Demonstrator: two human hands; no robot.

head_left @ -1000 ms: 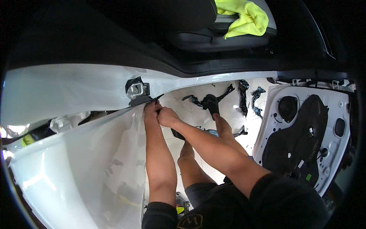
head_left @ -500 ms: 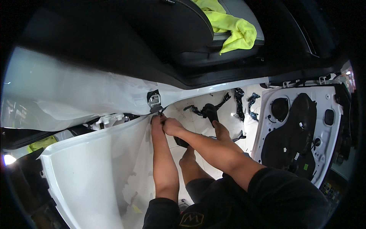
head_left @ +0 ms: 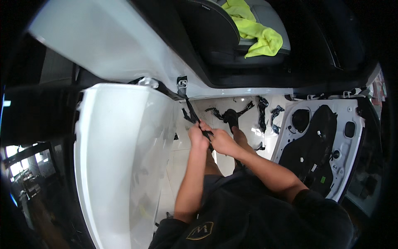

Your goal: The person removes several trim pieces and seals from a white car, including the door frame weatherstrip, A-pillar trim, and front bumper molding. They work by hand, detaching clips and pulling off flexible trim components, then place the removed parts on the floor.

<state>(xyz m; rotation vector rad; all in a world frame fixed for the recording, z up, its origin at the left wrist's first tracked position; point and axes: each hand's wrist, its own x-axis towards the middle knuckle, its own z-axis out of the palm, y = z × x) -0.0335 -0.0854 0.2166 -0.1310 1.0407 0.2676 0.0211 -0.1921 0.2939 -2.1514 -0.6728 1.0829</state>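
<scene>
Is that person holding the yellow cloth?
No, the yellow cloth lies on the car seat, and the fingers hold a black strip.

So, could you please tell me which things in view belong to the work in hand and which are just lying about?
In the work:
- black strip, gripped by the left hand and right hand
- probably the latch fitting near its upper end

Lying about, it seems:
- yellow-green cloth on the seat
- glossy black scraps on the floor
</scene>
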